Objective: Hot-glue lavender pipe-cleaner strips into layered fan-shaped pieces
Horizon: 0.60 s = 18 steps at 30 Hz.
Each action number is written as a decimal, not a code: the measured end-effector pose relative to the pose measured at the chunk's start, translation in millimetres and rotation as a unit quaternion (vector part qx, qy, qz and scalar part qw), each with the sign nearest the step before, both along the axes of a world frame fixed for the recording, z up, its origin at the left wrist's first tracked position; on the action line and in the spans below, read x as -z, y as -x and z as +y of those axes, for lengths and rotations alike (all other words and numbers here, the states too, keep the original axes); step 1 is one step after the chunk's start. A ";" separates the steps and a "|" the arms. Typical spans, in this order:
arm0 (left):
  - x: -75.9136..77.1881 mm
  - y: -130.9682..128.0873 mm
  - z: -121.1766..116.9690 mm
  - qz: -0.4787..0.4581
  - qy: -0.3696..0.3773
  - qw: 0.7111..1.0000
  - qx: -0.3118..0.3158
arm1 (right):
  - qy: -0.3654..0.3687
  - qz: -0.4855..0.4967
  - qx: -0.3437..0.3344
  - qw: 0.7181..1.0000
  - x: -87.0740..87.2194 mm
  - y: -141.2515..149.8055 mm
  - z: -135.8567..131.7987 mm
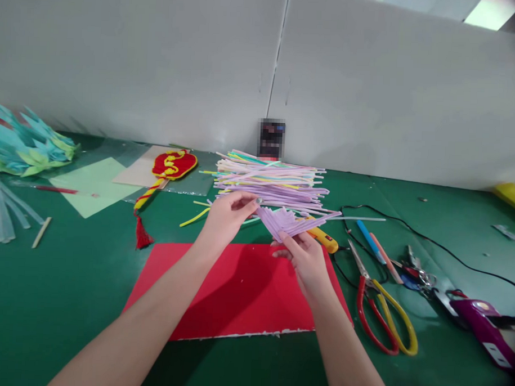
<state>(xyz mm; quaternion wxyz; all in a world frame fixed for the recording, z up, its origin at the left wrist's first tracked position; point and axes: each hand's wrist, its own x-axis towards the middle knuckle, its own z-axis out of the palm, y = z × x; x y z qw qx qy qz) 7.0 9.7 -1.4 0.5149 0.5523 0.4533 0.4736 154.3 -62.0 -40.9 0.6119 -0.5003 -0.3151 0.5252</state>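
A flat, V-shaped lilac piece of pipe cleaners (pixel 286 220) is held up above the red board, its strips crossing each other and loose ends pointing up and right. My left hand (pixel 231 212) pinches its upper left tip between thumb and fingers. Around its lower point, my right hand (pixel 303 259) is closed, thumb on top. Just behind lies a pile of loose pipe cleaners (pixel 270 179) in lilac, pale pink, white, yellow and green. Under both hands is the red board (pixel 237 293), with a ragged white front edge.
To the right lie scissors (pixel 368 287), a yellow glue gun (pixel 323 238), blue and orange pens (pixel 376 248), keys (pixel 419 277) and a purple-handled tool (pixel 485 325). Leftward are a red-and-yellow fan ornament (pixel 174 165), green paper (pixel 97 182) and a turquoise paper flower (pixel 26 143).
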 end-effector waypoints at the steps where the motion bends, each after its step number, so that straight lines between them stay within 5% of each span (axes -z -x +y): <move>1: 0.1 0.0 0.2 -0.004 0.001 1.000 0.002 | -0.002 0.001 0.002 1.000 0.1 -0.2 0.4; 13: 11.5 -11.8 -2.4 -0.050 0.048 0.996 0.064 | 0.004 0.005 0.015 1.000 -6.2 1.7 0.6; 18: 1.9 -8.3 -8.9 0.060 0.013 0.996 0.062 | 0.004 -0.030 -0.024 0.999 -5.8 2.3 -0.3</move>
